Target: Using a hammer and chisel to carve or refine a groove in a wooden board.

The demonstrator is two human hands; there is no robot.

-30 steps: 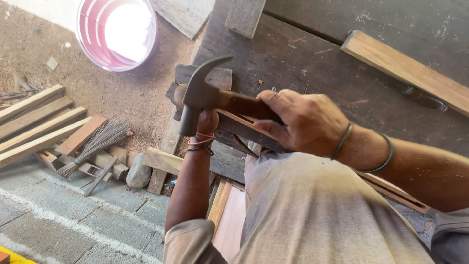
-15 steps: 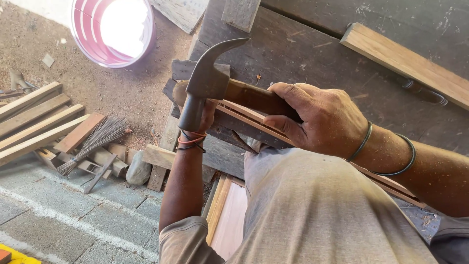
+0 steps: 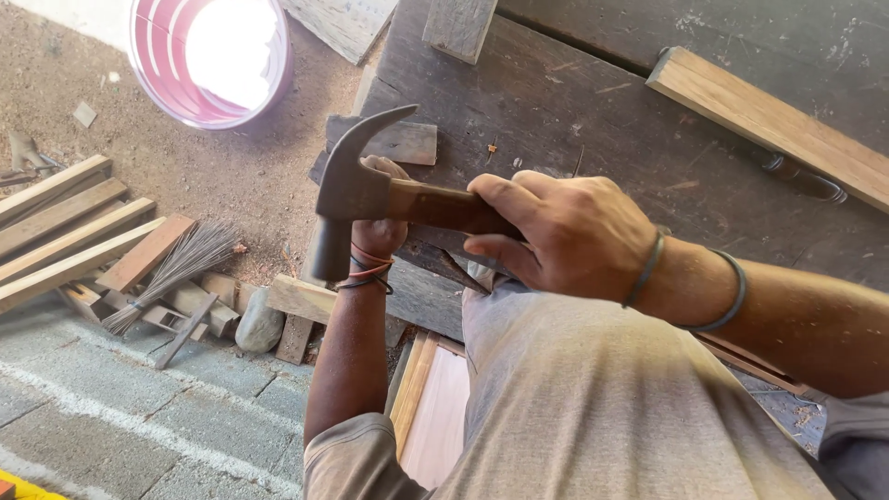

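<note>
Right hand (image 3: 565, 236) has a firm grip on the wooden-handled claw hammer (image 3: 356, 190), poised over the dark tabletop (image 3: 574, 111) edge (no blow landed), while the left hand (image 3: 378, 231), mostly hidden behind the hammer head, holds something that cannot be made out.

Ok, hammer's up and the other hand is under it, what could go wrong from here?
1. The left hand sits right under the hammer head, partly hidden by it; a swing that lands off could hit the fingers.
2. The right hand grips the handle close to the head, so the stroke may be short and hard to aim.
3. Whatever the left hand steadies at the bench edge is hidden; it might slip off.
</note>
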